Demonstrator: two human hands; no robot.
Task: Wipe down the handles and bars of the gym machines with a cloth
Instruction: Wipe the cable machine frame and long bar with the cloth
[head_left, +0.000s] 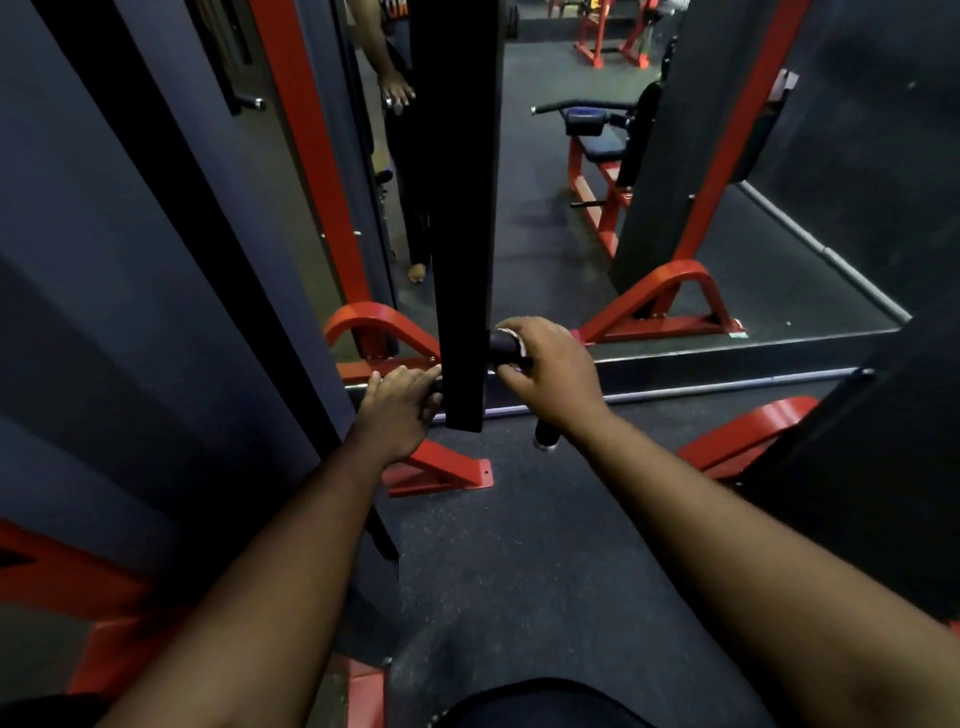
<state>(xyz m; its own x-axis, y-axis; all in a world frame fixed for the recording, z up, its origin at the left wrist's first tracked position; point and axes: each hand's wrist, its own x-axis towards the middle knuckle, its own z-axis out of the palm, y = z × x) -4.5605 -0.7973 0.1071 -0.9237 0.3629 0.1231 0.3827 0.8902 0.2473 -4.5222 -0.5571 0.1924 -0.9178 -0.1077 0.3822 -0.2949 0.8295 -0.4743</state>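
A white cloth (511, 339) sits pressed between the right hand (550, 374) and a black handle (503, 347) beside the upright black pad (465, 234), that grip curled around both; the left hand (397, 405) grips the opposite handle.

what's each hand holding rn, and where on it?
Right hand grips the black padded handle bar just right of the black upright post, white cloth under its fingers. Left hand grips the same bar left of the post.
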